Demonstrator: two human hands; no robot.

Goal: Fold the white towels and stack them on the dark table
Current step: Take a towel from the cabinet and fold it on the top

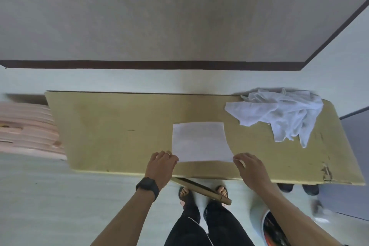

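Head view, one frame.

- A flat towel (200, 142), white and roughly square, lay spread on the table (119, 130), right of centre and close to the near edge. No creases were visible on its top surface.
- The left hand (162, 163) was at the towel's near left corner, fingers curled down over the cloth and gripping it. It wore a ring (168, 153) on one finger and a black watch (147, 185) on the wrist.
- The right hand (249, 168) was at the near right corner. Thumb and forefinger were closed together on the edge, with a sliver of white showing between them.
- A heap of towels (279, 114), white and crumpled, sat at the far right end of the table, apart from the flat one.
- The table top looked olive-yellow, with chipped finish at its near right corner.
- Left of the table stood a pink stack (28, 126); I could not tell what it was.
- Below the near edge were the person's dark trousers (199, 229) and sandalled feet (184, 193). A wooden stick (201, 190) ran diagonally out from under the table edge, across the feet.
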